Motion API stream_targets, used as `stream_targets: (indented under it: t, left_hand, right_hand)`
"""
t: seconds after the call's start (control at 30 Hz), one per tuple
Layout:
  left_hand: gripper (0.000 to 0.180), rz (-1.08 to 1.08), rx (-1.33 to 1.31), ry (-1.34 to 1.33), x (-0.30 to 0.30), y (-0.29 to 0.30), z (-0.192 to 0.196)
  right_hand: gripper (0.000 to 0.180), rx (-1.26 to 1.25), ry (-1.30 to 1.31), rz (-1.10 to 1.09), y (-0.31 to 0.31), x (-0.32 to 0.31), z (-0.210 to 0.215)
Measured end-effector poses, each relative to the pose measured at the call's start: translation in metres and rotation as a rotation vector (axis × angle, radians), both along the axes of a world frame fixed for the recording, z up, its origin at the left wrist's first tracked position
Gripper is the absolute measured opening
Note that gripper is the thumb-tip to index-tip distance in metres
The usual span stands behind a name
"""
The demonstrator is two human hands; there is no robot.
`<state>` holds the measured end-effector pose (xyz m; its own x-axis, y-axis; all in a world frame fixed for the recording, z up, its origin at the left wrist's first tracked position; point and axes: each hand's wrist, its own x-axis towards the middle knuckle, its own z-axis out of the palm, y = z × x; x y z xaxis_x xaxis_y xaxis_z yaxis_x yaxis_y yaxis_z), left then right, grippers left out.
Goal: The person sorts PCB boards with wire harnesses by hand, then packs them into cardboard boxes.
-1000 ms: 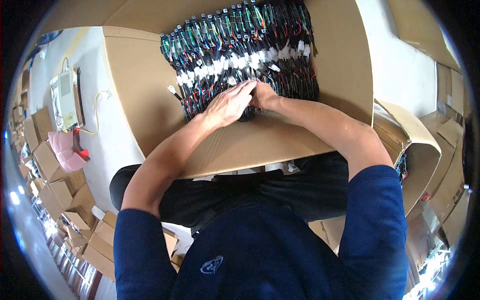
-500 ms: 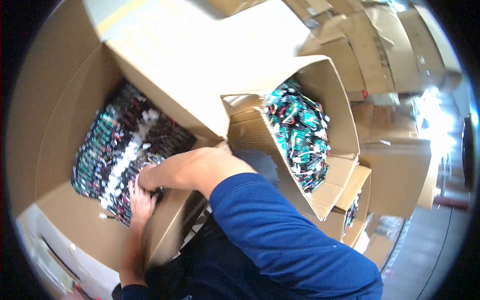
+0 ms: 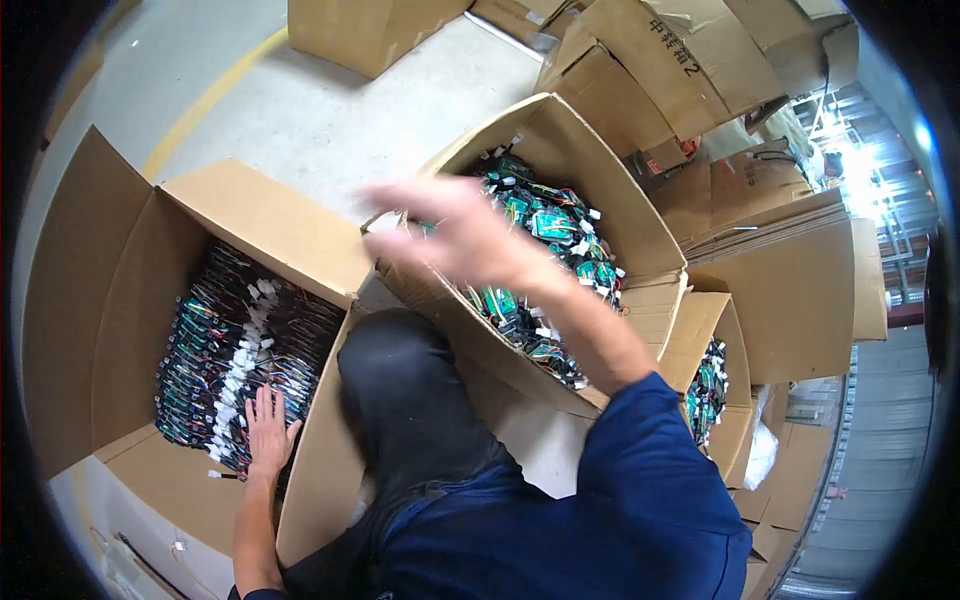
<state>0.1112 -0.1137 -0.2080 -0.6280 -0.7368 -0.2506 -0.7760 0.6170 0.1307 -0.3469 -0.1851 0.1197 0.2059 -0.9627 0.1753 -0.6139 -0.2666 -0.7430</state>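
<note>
Neatly packed rows of green circuit boards with dark wires and white connectors (image 3: 195,350) fill the bottom of an open cardboard box (image 3: 130,300) at the left. My left hand (image 3: 268,432) lies flat on the near end of these rows, fingers spread, holding nothing visible. My right hand (image 3: 450,228) is raised above the near-left edge of a second cardboard box (image 3: 610,170). It is blurred, but its fingers and thumb look stretched apart with nothing between them. Inside that second box lies a loose heap of wired green circuit boards (image 3: 550,225), partly hidden by my right forearm.
My bent knee (image 3: 395,360) stands between the two boxes. A smaller box (image 3: 735,330) with more wired boards (image 3: 708,390) is at the right. Stacked cardboard boxes (image 3: 650,60) rise behind, and another carton (image 3: 370,30) stands on the pale floor (image 3: 330,125) at the far side.
My right hand has left the packed rows in the left box and swung up and right to the second box. My left hand stays on the rows. The whole view has shifted.
</note>
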Motion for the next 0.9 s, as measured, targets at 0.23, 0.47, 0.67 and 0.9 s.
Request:
stream_targets:
  t: [0.23, 0.47, 0.67, 0.9]
  left_hand:
    - [0.055, 0.364, 0.102, 0.143, -0.001, -0.013, 0.044]
    - [0.050, 0.567, 0.139, 0.377, -0.046, 0.000, 0.137]
    - [0.055, 0.693, 0.256, 0.299, -0.030, 0.023, 0.158]
    - [0.047, 0.581, 0.232, 0.461, -0.038, 0.023, 0.127]
  right_hand:
    - [0.070, 0.514, 0.628, -0.593, 0.085, -0.326, -0.140]
    - [0.116, 0.623, 0.704, -0.514, 0.103, -0.317, -0.158]
    - [0.084, 0.552, 0.646, -0.251, 0.085, -0.266, -0.139]
    - [0.102, 0.666, 0.626, -0.469, 0.122, -0.364, -0.190]
